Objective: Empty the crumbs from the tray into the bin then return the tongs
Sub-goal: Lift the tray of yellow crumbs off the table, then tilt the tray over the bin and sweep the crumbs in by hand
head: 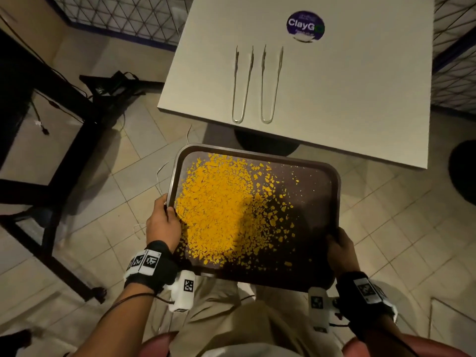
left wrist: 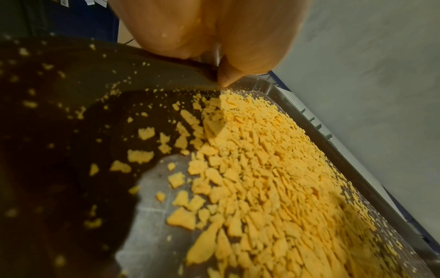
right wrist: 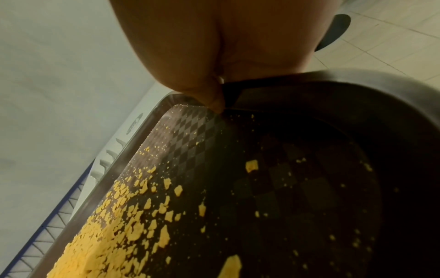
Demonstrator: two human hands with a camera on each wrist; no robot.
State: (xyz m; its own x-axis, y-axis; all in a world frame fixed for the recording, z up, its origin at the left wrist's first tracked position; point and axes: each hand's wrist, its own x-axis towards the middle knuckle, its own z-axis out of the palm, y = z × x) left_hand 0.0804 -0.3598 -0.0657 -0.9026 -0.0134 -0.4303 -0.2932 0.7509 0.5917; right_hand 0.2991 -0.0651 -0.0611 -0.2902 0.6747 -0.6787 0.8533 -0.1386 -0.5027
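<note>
A dark brown tray (head: 319, 176) is held in the air over the floor, in front of the white table. Yellow crumbs (head: 219, 210) cover its left and middle part, thinning out toward the right. My left hand (head: 163, 222) grips the tray's left rim (left wrist: 297, 105), thumb on top beside the crumbs (left wrist: 262, 178). My right hand (head: 341, 249) grips the right rim (right wrist: 357, 79), where few crumbs (right wrist: 107, 244) lie. Two pairs of metal tongs (head: 243, 83) (head: 271, 83) lie side by side on the table. No bin shows in any view.
The white table (head: 347, 99) with a purple round sticker (head: 305, 25) stands ahead, on a black pedestal base (head: 265, 143). A dark table frame (head: 51, 150) and cables stand at left. Wire mesh fencing (head: 116, 14) runs behind. Tiled floor (head: 116, 155) lies below the tray.
</note>
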